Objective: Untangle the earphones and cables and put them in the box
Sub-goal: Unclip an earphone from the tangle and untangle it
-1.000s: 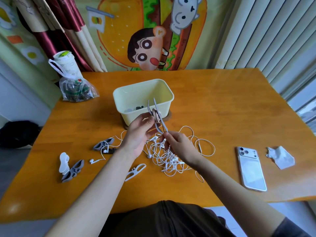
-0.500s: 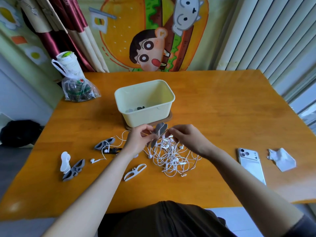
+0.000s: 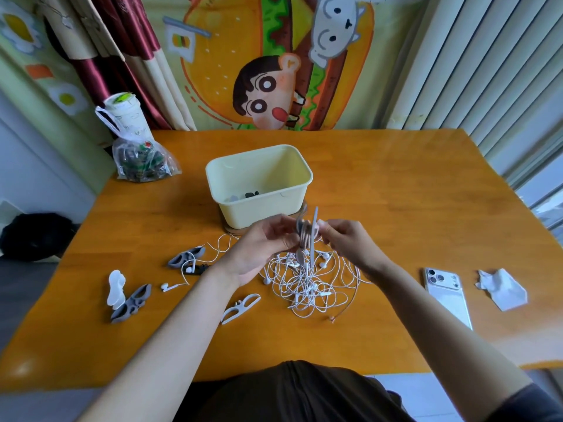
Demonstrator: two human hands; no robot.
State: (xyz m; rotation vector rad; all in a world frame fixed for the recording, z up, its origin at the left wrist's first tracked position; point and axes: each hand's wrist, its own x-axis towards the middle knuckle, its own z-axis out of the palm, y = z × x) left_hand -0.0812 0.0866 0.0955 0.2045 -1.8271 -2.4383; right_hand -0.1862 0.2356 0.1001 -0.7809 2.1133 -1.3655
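Orange wooden bench (image 3: 396,184) fills the view, before a cartoon wall cloth. Near its middle stands the cream box (image 3: 262,208), with some small dark pieces on its bottom. Just in front of the box, the tangle of white earphones (image 3: 307,284) lies on the bench. Above this tangle the left hand (image 3: 259,254) and the right hand (image 3: 347,243) each pinch, with curled fingers, a grey cable winder (image 3: 307,237) which carries pinkish cable turns. A white phone (image 3: 447,296) lies right of the tangle, a white clip (image 3: 240,304) left of it.

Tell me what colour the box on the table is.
The box is pale yellow; the head view shows it.
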